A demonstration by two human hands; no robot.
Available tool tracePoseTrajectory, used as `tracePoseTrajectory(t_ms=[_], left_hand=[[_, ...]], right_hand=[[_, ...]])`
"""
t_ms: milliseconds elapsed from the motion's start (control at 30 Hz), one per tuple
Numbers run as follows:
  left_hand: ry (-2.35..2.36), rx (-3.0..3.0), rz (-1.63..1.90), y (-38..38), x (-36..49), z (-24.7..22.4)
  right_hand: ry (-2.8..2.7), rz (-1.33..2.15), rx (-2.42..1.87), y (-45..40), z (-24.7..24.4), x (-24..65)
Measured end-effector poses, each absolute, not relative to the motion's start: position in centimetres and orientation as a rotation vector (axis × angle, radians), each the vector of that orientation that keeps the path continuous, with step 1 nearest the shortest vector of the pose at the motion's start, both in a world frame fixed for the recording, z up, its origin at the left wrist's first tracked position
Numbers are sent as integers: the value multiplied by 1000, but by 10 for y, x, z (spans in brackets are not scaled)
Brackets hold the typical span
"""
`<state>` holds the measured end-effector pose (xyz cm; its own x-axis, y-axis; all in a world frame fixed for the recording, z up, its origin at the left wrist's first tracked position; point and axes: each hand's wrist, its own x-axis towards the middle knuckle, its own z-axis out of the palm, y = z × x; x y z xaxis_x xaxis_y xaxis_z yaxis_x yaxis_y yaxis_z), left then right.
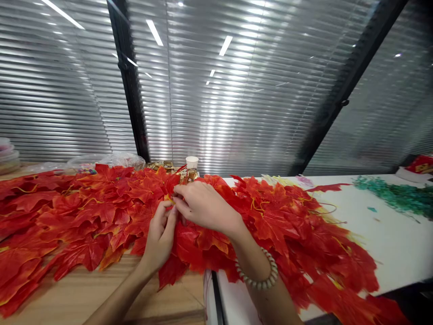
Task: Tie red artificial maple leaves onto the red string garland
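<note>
A heap of red artificial maple leaves with yellow-orange stems and edges spreads across the middle of the view. My left hand is above the heap, thumb and fingertips pinched on the yellow base of a red maple leaf. Coming from the right, my right hand meets it there, its fingertips closed on the same leaf's base. The exact grip is partly hidden behind the fingers. A beaded bracelet circles my right wrist.
The leaves cover a wooden table and a white table, with a seam between them. Behind stand a paper cup, gold packets and clear plastic bags. Green scraps lie at right. Glass with blinds rises behind.
</note>
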<state>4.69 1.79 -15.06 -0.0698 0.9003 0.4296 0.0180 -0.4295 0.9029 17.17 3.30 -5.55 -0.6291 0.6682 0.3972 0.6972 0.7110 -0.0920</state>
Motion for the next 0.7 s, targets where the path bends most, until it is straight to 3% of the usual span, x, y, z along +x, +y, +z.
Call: tracePoseTrajectory(t_ms=[700], left_hand=[[1017,1455,1621,20,46,-150]], right_hand=[[-2505,-141,-1022,34,-58,168]])
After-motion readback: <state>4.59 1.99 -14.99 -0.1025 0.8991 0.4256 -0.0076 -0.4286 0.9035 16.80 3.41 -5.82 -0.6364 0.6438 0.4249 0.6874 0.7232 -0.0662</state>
